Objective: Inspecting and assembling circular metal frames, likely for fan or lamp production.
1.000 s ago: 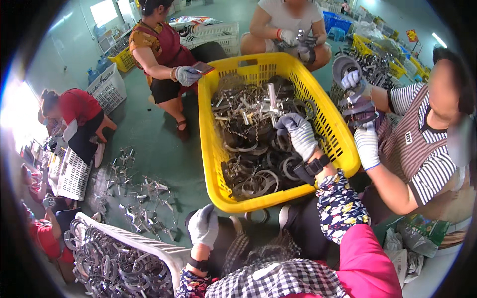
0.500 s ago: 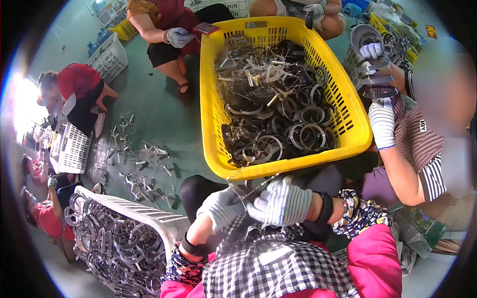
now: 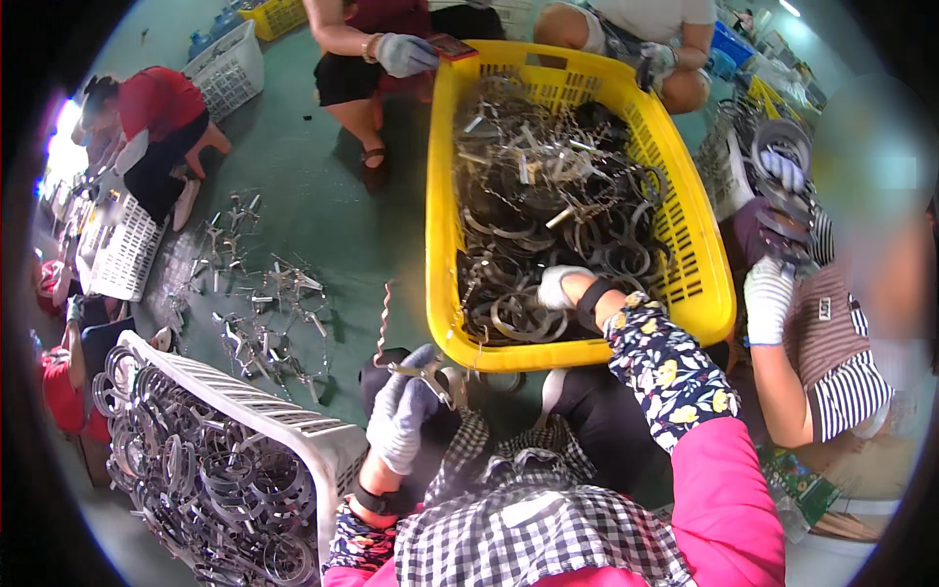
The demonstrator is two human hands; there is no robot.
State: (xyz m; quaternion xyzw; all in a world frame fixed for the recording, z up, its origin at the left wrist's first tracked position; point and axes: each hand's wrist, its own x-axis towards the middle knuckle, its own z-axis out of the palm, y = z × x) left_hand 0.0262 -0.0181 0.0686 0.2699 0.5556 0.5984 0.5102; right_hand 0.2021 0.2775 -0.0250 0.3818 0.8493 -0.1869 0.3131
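Note:
My left hand [image 3: 399, 426], in a striped glove, is closed on a metal bracket [image 3: 432, 376] with splayed arms, over my lap near the yellow basket's near corner. A wavy copper-coloured strip [image 3: 384, 323] stands up from beside it. My right hand [image 3: 564, 288], also gloved, reaches over the near rim of the yellow basket [image 3: 577, 357] and touches the dark metal rings [image 3: 523, 315] piled inside. Its fingers point down into the pile and are mostly hidden. Brackets with short silver tubes [image 3: 533, 166] lie on the rings towards the far end.
A white basket [image 3: 245, 396] at my left is heaped with metal rings [image 3: 196, 470]. Loose brackets [image 3: 274, 293] lie scattered on the green floor. At right, a co-worker's gloved hands [image 3: 771, 298] hold a stack of rings. Two other people sit beyond the yellow basket.
My hands were together over my lap; they have parted. The right one has moved forward into the yellow basket, the left slightly left with the bracket. The view has shifted a little.

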